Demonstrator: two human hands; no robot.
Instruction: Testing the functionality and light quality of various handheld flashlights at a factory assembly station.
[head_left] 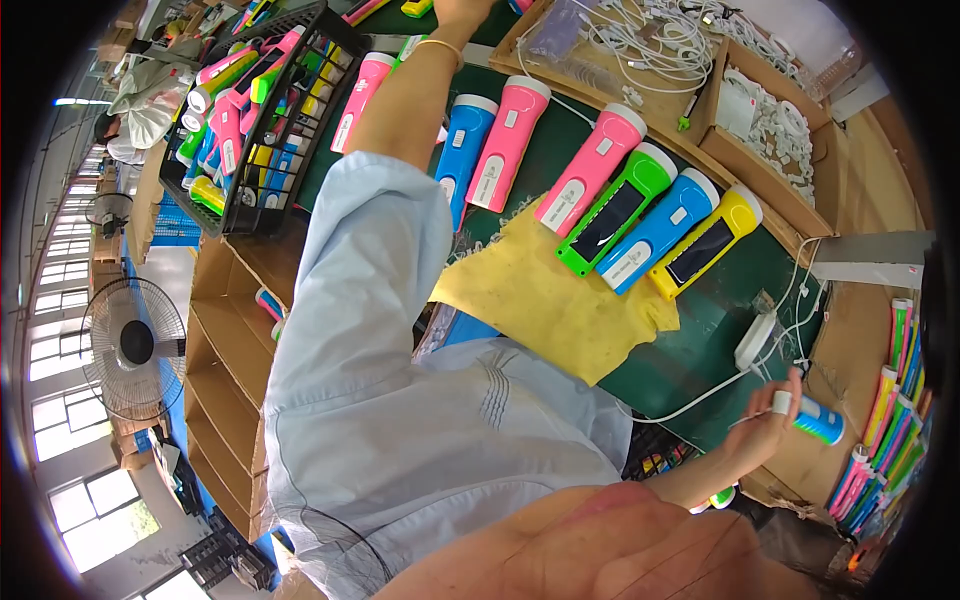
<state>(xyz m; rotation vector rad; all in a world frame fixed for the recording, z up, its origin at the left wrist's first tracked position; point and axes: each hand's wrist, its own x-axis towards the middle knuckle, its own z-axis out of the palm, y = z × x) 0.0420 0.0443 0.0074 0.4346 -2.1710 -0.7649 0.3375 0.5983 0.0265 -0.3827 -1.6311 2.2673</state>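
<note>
My left arm, in a light blue sleeve, reaches across to the far edge of the view. My left hand (462, 14) is cut off there, so its fingers are hidden. At the lower right, my right hand (762, 425) is closed on a blue flashlight (822, 422) with a green edge, partly covered by the fingers. Between the hands, several flashlights lie in a slanting row: a pink flashlight (510, 140), another pink flashlight (592, 168), a green flashlight (618, 208), a blue flashlight (660, 230) and a yellow flashlight (708, 240). Some rest partly on a yellow cloth (550, 300).
A black crate (262, 175) full of flashlights stands at the left. White cables (650, 40) and a cardboard box (765, 130) of small white parts lie at the back right. A white power strip (753, 342) with cords is near my right hand. Stacked flashlights (885, 430) stand far right.
</note>
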